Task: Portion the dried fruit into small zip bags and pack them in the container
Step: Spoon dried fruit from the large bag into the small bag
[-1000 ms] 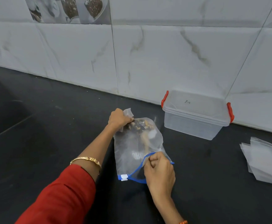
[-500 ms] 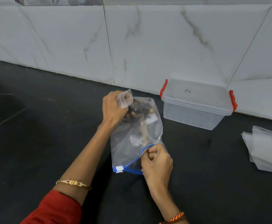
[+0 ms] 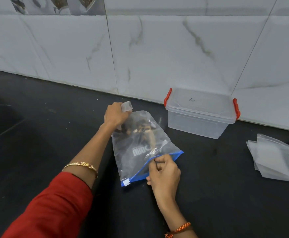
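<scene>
A large clear zip bag [image 3: 138, 150] with a blue zip strip lies on the black counter, its mouth towards me. Dark and tan dried fruit [image 3: 136, 128] is bunched at its far end. My left hand [image 3: 115, 115] grips that far corner of the bag. My right hand [image 3: 164, 174] pinches the upper lip of the mouth by the blue strip. A clear plastic container [image 3: 200, 115] with red latches and its lid on stands behind the bag near the wall. A pile of small empty zip bags [image 3: 272, 157] lies flat at the right.
The black counter [image 3: 54, 134] runs to a white marble-tiled wall [image 3: 157, 48] at the back. A seam in the counter slants across its left part.
The bag's mouth has swung and spread out to the right under my right hand. My left hand keeps its grip on the far corner. The camera view has shifted.
</scene>
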Tool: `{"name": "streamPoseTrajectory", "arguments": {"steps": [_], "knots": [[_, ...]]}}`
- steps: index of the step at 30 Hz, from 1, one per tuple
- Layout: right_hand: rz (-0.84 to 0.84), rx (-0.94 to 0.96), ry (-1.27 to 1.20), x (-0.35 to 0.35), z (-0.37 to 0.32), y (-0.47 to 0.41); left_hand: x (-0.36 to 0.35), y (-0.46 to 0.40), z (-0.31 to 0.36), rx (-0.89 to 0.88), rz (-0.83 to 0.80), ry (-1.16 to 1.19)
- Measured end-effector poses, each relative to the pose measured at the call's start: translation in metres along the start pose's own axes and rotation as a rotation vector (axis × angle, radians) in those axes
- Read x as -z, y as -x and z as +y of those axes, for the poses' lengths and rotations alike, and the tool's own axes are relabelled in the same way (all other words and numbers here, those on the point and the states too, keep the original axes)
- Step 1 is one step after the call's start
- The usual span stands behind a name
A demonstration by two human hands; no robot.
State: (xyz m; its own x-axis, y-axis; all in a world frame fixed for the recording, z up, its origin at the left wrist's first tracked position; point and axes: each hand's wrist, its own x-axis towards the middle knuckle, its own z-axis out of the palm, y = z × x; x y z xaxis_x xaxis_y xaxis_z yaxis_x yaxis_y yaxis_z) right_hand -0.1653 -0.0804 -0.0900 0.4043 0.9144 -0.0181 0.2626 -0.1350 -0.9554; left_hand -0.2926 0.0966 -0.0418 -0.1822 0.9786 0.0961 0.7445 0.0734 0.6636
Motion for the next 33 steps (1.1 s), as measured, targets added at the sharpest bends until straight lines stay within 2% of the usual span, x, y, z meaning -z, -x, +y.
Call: {"name": "streamPoseTrajectory", "arguments": {"steps": [4, 6, 8, 10, 12, 13, 16, 19, 21, 23, 25, 27, 30, 32, 33], "knots": [[0.051, 0.041, 0.039, -0.003, 0.002, -0.001, -0.013, -0.004, 0.011, 0.048, -0.161, -0.008], [0.068, 0.051, 0.054, -0.004, 0.004, -0.002, -0.020, -0.004, 0.013, 0.010, -0.195, -0.014], [0.071, 0.054, 0.067, -0.006, 0.006, -0.004, -0.023, 0.000, 0.012, -0.098, -0.165, 0.104], [0.064, 0.042, 0.076, -0.007, 0.008, -0.005, -0.022, 0.013, 0.010, -0.204, -0.166, 0.344], [0.071, 0.027, 0.071, -0.005, 0.007, -0.007, -0.018, 0.023, 0.006, -0.232, -0.169, 0.502], [0.074, 0.022, 0.064, -0.005, 0.008, -0.008, -0.016, 0.022, 0.003, -0.202, -0.142, 0.508], [0.080, 0.009, 0.037, -0.004, 0.006, -0.007, -0.008, 0.015, 0.000, -0.191, -0.011, 0.367], [0.075, 0.013, 0.027, -0.004, 0.005, -0.007, 0.002, 0.017, 0.006, -0.158, 0.102, 0.034], [0.085, 0.034, 0.033, -0.004, 0.004, -0.005, 0.009, 0.021, 0.002, -0.041, 0.127, -0.157], [0.100, 0.052, 0.052, -0.004, 0.004, -0.005, 0.012, 0.022, -0.012, 0.129, 0.088, -0.224], [0.102, 0.055, 0.071, -0.005, 0.004, -0.005, 0.012, 0.026, -0.027, 0.263, 0.031, -0.142], [0.087, 0.051, 0.076, -0.004, 0.003, -0.006, 0.010, 0.027, -0.034, 0.313, 0.019, 0.052], [0.049, 0.027, 0.095, -0.001, 0.004, -0.006, 0.012, 0.033, -0.027, 0.116, 0.054, 0.414], [0.041, 0.016, 0.088, 0.001, 0.003, -0.008, 0.017, 0.035, -0.019, -0.024, 0.027, 0.496], [0.040, 0.016, 0.084, 0.001, 0.003, -0.010, 0.017, 0.033, -0.019, -0.025, 0.026, 0.471]]}}
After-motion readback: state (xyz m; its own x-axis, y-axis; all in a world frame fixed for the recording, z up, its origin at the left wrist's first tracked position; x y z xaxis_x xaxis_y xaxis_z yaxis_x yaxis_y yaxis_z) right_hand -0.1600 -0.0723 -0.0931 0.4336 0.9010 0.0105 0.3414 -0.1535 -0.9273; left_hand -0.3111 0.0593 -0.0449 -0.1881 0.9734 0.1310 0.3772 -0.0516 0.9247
